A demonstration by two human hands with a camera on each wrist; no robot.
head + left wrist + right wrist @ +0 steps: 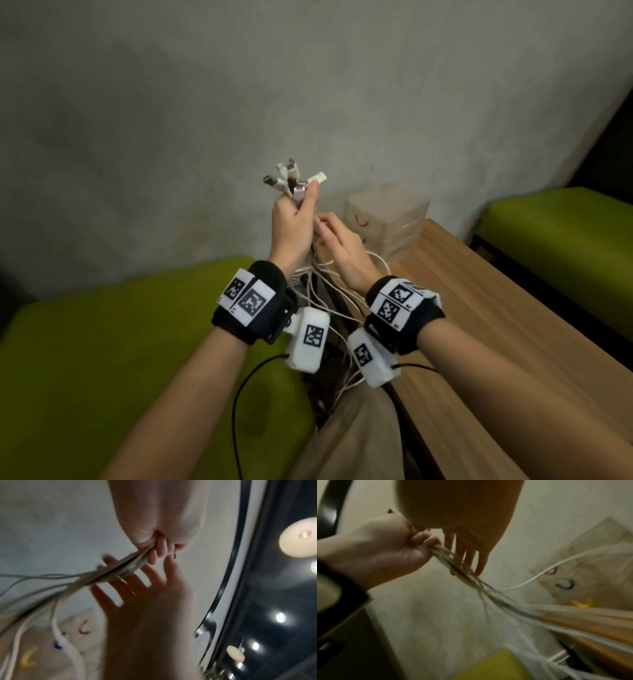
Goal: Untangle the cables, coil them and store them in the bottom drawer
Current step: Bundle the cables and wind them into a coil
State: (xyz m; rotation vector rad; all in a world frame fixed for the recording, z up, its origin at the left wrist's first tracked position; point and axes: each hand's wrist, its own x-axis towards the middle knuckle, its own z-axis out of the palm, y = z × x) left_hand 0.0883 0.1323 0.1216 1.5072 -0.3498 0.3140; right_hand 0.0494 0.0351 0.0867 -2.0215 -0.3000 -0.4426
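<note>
a wooden table (479,308) runs down the right of the frame, a clear drawer box (387,222) at its far end. at centre, the cables (310,291) are gripped in the fisted left hand (293,222) — plugs up; the right hand (342,255) is spread, straight fingers (118,586) combed through the strands.
</note>
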